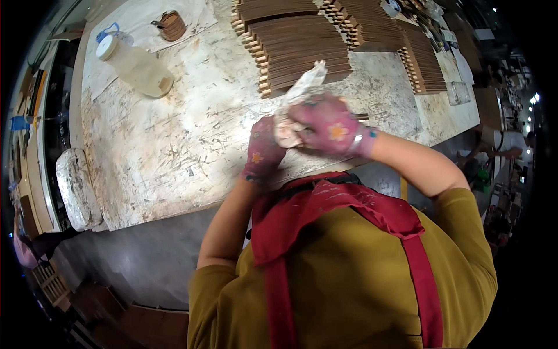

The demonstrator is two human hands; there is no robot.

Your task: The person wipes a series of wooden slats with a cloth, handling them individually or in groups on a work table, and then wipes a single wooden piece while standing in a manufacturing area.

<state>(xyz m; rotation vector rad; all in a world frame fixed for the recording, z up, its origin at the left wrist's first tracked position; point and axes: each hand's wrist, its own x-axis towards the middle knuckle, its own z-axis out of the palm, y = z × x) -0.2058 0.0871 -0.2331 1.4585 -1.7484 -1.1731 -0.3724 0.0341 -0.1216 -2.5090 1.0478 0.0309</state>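
- Left hand (263,152), in a pink patterned glove, is closed around the lower end of a pale cloth (299,99). The fingers wrap the bunched part from the left.
- Right hand (330,125), same kind of glove, is clamped over the cloth from above and the right. Its knuckles face the camera.
- Both hands meet at the bunched end, touching each other there.
- The cloth is held just above the near edge of the bench (174,145). Its loose end sticks up and away, toward the slats (302,49).
- The cloth looks whitish and stained. Whether anything is wrapped inside it cannot be told.
- The slats are dark brown wood, laid in close rows on the far half of the bench. More rows run off to the right.
- The cloth's tip overlaps the nearest row in this view. Contact cannot be judged.
- The bench top is a chipboard sheet, smeared white.
- A plastic jug (136,64) with a white cap lies on its side at the far left of the bench, well apart from the hands.
- A small brown round thing (171,25) sits beyond the jug on a pale sheet.
- A white-crusted pad (75,189) hangs at the bench's left end.
- The person wears a mustard shirt and a red apron (349,203) with straps.
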